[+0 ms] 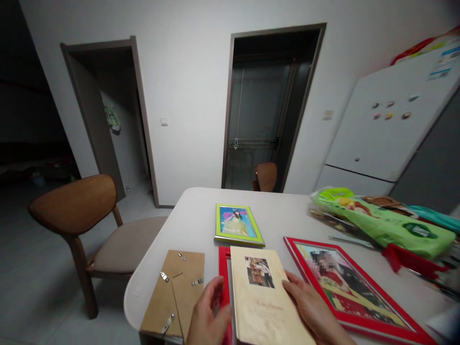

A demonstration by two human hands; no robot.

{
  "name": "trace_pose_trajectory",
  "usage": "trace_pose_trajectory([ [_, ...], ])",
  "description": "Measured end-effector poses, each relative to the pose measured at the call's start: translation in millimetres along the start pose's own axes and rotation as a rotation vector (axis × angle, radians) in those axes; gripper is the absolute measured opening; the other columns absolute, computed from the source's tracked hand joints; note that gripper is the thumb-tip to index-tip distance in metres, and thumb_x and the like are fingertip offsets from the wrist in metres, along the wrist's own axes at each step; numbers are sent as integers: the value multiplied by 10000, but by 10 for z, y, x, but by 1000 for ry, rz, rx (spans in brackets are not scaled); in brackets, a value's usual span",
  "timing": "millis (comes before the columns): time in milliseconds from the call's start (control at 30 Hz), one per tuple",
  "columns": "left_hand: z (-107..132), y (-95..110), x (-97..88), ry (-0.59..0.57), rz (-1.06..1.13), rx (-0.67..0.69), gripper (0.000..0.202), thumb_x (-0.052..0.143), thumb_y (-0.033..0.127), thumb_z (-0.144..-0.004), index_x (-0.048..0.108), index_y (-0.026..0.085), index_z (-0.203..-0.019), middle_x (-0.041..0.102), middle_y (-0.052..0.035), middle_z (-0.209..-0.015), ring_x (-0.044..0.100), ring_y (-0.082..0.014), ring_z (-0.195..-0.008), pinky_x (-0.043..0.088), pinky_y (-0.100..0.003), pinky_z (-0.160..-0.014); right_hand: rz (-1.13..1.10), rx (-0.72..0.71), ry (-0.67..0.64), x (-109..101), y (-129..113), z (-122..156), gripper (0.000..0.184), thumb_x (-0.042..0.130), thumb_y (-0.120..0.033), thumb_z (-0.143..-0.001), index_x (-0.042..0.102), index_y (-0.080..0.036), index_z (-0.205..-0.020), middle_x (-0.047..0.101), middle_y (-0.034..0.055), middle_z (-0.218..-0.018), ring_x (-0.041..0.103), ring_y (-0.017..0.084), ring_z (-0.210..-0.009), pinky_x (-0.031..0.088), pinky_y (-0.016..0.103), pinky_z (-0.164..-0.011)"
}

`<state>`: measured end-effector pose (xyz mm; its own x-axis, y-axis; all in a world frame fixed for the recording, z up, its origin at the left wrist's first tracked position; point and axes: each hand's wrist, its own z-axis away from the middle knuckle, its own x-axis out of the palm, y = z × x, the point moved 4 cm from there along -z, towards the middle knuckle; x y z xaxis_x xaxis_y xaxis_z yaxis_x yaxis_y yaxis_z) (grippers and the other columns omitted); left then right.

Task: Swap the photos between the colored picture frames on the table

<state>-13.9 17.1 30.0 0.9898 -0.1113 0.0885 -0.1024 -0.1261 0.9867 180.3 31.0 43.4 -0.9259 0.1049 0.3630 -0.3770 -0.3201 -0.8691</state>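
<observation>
My R hand [311, 302] pinches the R edge of a cream card [258, 306], prob to steady it over a red frame [224, 263] at the near side of the table [197, 215]; my L hand [208, 311] is half curled by the frame's L edge, can't tell if gripping. Backing board [167, 297] lies clips-up near L, prob for easy reach

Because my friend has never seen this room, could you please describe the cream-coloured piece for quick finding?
Find the white table, then its near side, between the brown backing board and the large red-framed picture. There, between the left hand and right hand, is the cream piece. Unlike those neighbours, it is pale, with one small photo above faint writing.
</observation>
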Motion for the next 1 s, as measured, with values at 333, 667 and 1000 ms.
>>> trace_pose_trajectory([
  [333,122,-401,128,-326,-864,528,551,625,276,-641,436,149,-1143,462,-155,-1212,427,-260,-1109,390,-370,-900,343,-179,2,-75,79,-204,475,395,-255,-697,428,-108,-1147,682,72,-815,633,208,-711,477,294,-614],
  [667,133,-311,172,-308,-1077,656,469,564,397,-703,464,163,-1097,531,-130,-1148,501,-247,-1040,440,-362,-858,1507,-415,263,-103,-68,-101,313,323,-336,-771,560,-173,-892,618,98,-827,581,221,-763,396,293,-644],
  [1000,119,-180,271,-275,-1136,579,410,606,334,-651,522,154,-1010,580,-114,-1080,555,-247,-958,470,-385,-817,1782,-563,391,-108,92,-112,332,358,-303,-772,499,-185,-1048,498,84,-897,518,208,-796,400,290,-623],
])
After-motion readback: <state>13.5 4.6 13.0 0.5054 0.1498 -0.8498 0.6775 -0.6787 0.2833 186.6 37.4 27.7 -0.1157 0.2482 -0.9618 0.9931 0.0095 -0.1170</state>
